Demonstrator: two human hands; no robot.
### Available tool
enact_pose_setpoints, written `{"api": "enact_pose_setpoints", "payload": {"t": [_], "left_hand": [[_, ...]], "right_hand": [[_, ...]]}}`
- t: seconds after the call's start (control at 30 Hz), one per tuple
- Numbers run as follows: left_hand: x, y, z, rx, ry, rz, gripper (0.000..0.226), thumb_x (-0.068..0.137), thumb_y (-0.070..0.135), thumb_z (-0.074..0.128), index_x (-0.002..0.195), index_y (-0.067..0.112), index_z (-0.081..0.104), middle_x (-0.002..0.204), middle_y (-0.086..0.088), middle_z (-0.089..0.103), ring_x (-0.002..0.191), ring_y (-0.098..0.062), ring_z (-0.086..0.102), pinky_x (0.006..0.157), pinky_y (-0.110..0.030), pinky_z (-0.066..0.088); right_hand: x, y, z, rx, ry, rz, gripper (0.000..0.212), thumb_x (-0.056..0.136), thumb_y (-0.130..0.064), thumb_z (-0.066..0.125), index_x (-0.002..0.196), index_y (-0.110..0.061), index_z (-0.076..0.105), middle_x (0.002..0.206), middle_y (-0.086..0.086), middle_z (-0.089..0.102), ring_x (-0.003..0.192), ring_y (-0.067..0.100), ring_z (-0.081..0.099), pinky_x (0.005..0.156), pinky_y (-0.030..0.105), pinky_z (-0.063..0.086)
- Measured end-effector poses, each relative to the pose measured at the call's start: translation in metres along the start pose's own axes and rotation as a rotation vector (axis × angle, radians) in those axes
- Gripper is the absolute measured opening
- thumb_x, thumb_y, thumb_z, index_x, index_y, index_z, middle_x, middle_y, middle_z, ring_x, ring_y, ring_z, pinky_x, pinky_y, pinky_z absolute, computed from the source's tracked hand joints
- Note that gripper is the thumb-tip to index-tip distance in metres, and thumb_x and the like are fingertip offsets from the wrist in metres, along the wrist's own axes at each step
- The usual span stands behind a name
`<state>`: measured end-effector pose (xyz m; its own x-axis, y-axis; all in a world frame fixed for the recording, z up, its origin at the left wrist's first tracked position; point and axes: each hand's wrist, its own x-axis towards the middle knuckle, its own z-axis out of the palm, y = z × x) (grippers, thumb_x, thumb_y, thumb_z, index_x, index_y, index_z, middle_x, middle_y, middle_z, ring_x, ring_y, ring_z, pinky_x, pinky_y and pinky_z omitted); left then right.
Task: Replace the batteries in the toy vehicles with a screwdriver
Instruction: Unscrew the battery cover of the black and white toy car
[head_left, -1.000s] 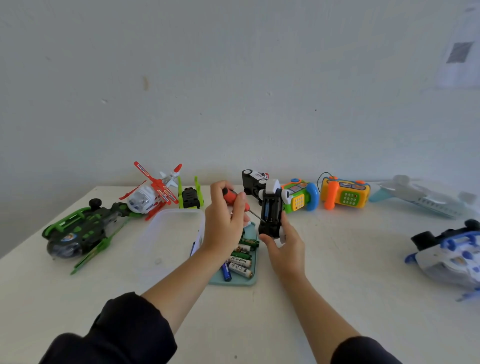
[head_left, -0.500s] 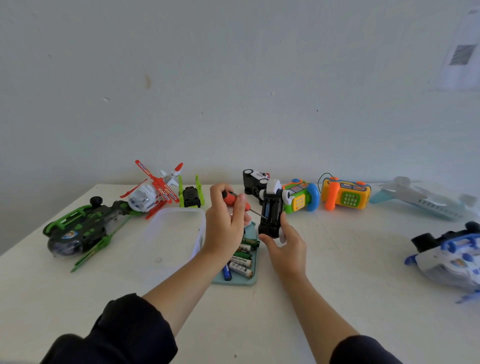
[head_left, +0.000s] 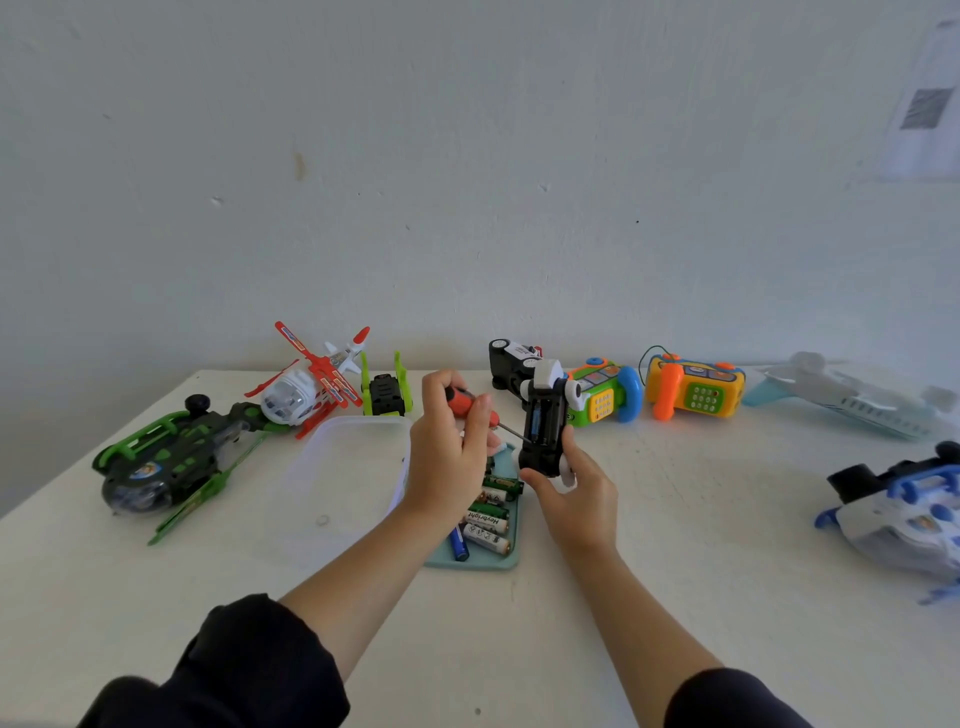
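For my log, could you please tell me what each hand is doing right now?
Left hand: closed, gripping the orange-handled screwdriver.
Right hand: closed, holding the black toy car upright.

White counter (head_left: 675, 545), set against a wall. Resting on it from left: green-black helicopter (head_left: 166, 462), red-white helicopter (head_left: 306, 389), small green-black vehicle (head_left: 385, 392), clear plastic lid (head_left: 343, 478), teal tray (head_left: 506, 558) of batteries (head_left: 485, 519), black-white car on its side (head_left: 511, 361), green-blue toy phone (head_left: 605, 392), orange-yellow toy phone (head_left: 693, 387), pale airplane (head_left: 852, 397), blue-white vehicle (head_left: 904, 512) at right edge.
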<state>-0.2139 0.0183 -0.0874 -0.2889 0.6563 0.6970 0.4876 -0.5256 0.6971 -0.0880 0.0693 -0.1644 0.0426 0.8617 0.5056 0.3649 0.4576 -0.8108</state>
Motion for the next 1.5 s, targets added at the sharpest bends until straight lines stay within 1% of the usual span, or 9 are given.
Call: {"api": "enact_pose_setpoints", "payload": {"t": [0.23, 0.47, 0.57, 0.67, 0.77, 0.97, 1.13, 1.3, 1.5], "left_hand": [[-0.001, 0.001, -0.002, 0.115, -0.043, 0.04, 0.019, 0.093, 0.014, 0.056, 0.093, 0.024, 0.039, 0.073, 0.014, 0.061, 0.062, -0.005, 0.065, 0.058, -0.023, 0.055], [0.021, 0.032, -0.02, 0.736, -0.355, -0.008, 0.027, 0.088, 0.039, 0.061, 0.088, 0.022, 0.04, 0.076, 0.004, 0.066, 0.068, -0.016, 0.06, 0.062, -0.031, 0.049], [0.029, 0.045, -0.018, 0.971, -0.461, 0.036, 0.02, 0.092, 0.037, 0.054, 0.093, 0.018, 0.05, 0.082, 0.001, 0.064, 0.077, -0.021, 0.06, 0.063, -0.03, 0.047], [0.032, 0.053, -0.013, 1.191, -0.64, 0.037, 0.019, 0.092, 0.027, 0.053, 0.079, 0.014, 0.053, 0.071, -0.001, 0.05, 0.065, -0.02, 0.051, 0.053, -0.025, 0.033], [0.029, 0.053, -0.011, 1.18, -0.76, -0.049, 0.034, 0.091, 0.02, 0.052, 0.062, 0.014, 0.035, 0.064, -0.002, 0.038, 0.053, -0.015, 0.035, 0.047, -0.024, 0.022], [0.01, 0.028, -0.014, 0.983, -0.952, -0.289, 0.021, 0.095, 0.018, 0.043, 0.074, 0.012, 0.043, 0.063, -0.002, 0.045, 0.052, -0.016, 0.045, 0.05, -0.026, 0.036], [-0.017, 0.007, -0.011, 0.82, -0.919, -0.395, 0.018, 0.094, 0.023, 0.048, 0.08, 0.015, 0.04, 0.076, 0.0, 0.047, 0.067, -0.016, 0.045, 0.06, -0.03, 0.035], [-0.011, 0.01, -0.016, 0.472, -0.765, -0.646, 0.012, 0.086, 0.009, 0.046, 0.097, 0.01, 0.052, 0.076, -0.013, 0.062, 0.054, -0.017, 0.057, 0.05, -0.027, 0.043], [0.021, 0.005, 0.013, 0.436, -0.358, -0.481, 0.008, 0.084, 0.014, 0.059, 0.085, 0.006, 0.062, 0.076, -0.003, 0.059, 0.07, -0.019, 0.056, 0.067, -0.034, 0.05]], "right_hand": [[0.0, 0.001, 0.0, 0.036, 0.016, 0.039, 0.071, 0.074, -0.017, 0.08, 0.136, -0.011, 0.048, 0.082, -0.011, 0.05, 0.081, 0.01, 0.047, 0.068, -0.002, 0.034], [0.001, 0.0, -0.001, -0.047, 0.048, 0.13, 0.064, 0.075, -0.03, 0.078, 0.133, -0.017, 0.054, 0.092, 0.003, 0.061, 0.097, 0.018, 0.053, 0.089, 0.036, 0.041], [-0.001, -0.004, 0.0, -0.183, 0.013, 0.164, 0.063, 0.078, -0.037, 0.074, 0.134, -0.021, 0.052, 0.101, -0.003, 0.062, 0.137, 0.016, 0.031, 0.11, 0.049, 0.017], [-0.002, -0.005, -0.003, -0.264, -0.002, 0.164, 0.061, 0.079, -0.044, 0.071, 0.134, -0.027, 0.05, 0.086, -0.016, 0.051, 0.144, 0.011, 0.014, 0.11, 0.055, -0.003], [-0.003, -0.005, -0.002, -0.285, -0.003, 0.151, 0.06, 0.079, -0.044, 0.071, 0.133, -0.028, 0.051, 0.082, -0.016, 0.051, 0.144, 0.01, 0.013, 0.108, 0.06, -0.008], [-0.004, -0.011, -0.005, -0.258, 0.016, 0.176, 0.061, 0.079, -0.043, 0.071, 0.133, -0.022, 0.053, 0.086, -0.011, 0.054, 0.143, 0.007, 0.017, 0.109, 0.058, -0.009], [-0.006, -0.018, -0.009, -0.254, 0.021, 0.21, 0.066, 0.08, -0.045, 0.069, 0.137, -0.02, 0.048, 0.119, 0.002, 0.063, 0.143, 0.008, 0.017, 0.111, 0.055, -0.007], [-0.005, -0.013, -0.007, -0.239, 0.022, 0.186, 0.065, 0.08, -0.043, 0.07, 0.137, -0.019, 0.048, 0.112, -0.001, 0.065, 0.143, 0.009, 0.019, 0.111, 0.054, -0.006], [-0.004, -0.005, 0.0, -0.246, 0.002, 0.085, 0.061, 0.077, -0.039, 0.074, 0.132, -0.022, 0.054, 0.083, -0.01, 0.059, 0.141, 0.011, 0.025, 0.11, 0.056, -0.005]]}}
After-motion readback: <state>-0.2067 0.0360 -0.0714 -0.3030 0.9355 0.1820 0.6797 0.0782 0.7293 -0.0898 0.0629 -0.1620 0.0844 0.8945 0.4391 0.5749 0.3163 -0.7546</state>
